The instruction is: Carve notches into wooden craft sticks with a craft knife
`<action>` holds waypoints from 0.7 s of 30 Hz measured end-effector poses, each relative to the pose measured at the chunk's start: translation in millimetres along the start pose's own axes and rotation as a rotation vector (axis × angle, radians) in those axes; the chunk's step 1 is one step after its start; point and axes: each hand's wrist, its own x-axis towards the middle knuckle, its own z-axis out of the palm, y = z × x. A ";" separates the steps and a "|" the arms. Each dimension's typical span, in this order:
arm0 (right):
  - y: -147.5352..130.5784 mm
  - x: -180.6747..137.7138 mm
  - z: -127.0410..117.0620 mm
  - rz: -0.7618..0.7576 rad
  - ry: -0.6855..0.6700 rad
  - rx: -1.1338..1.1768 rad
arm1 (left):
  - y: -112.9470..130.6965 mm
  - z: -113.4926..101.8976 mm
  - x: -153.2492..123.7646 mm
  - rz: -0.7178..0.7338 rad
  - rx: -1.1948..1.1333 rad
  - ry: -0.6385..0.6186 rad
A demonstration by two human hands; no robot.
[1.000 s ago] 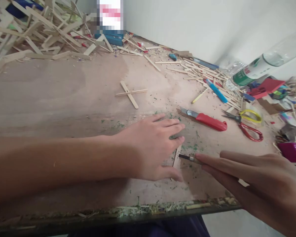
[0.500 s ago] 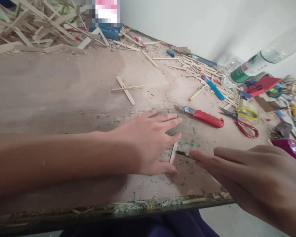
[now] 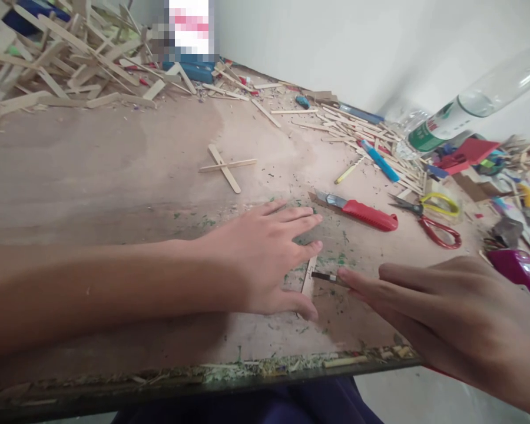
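My left hand lies flat with its fingers spread, thumb and forefinger at the two ends of a wooden craft stick on the table. Small dark lines are marked across that stick. My right hand is closed around a narrow-bladed craft knife, forefinger stretched along it. The blade tip touches or nearly touches the stick at the marks; most of the handle is hidden by the hand. Beyond my left hand, two crossed craft sticks lie on the wood. A red utility knife rests beyond my fingertips, blade out.
Scissors lie at the right, near a blue pen-like tool and a drill bit. A tilted plastic bottle stands by the wall. Loose sticks heap at the back left. Shavings line the table's front edge.
The view has shifted slightly, so the things on the table sit a little lower and to the left. Both hands keep nearly the same pose, the blade still at the stick's marks.
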 end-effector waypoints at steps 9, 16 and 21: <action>-8.6 1.8 -6.1 0.100 -0.073 -0.009 | 1.1 -1.9 0.4 0.004 0.019 -0.001; -6.2 7.6 -8.7 0.058 -0.075 -0.020 | 2.4 -3.9 3.2 -0.012 0.035 -0.013; -11.0 11.8 -9.2 0.030 -0.076 -0.058 | 2.8 -3.0 2.7 -0.012 0.015 0.005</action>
